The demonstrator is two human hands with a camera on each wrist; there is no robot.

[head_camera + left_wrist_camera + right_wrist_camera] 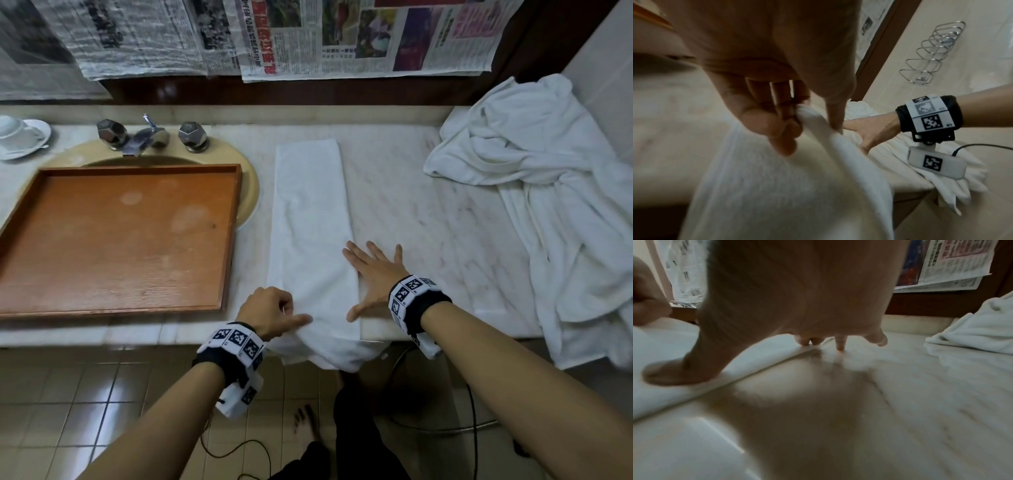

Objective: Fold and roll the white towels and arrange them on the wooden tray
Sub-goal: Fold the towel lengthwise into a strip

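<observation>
A white towel point(310, 219), folded into a long strip, lies on the marble counter with its near end hanging over the front edge. My left hand point(274, 313) pinches that near end between thumb and curled fingers; the left wrist view shows the towel point(777, 178) bunched in the fingers point(789, 120). My right hand point(371, 274) lies flat with spread fingers, pressing the strip's right edge; thumb and two fingertips point(807, 340) rest on the towel point(748, 360), the others on bare marble. The wooden tray point(236, 240) sits to the left over the sink.
A heap of white towels point(548, 192) covers the counter's right end and drapes over its edge. Taps point(150, 135) stand behind the tray, a cup and saucer point(20, 137) at the far left. Newspapers point(342, 34) hang on the back wall. Cables trail on the tiled floor.
</observation>
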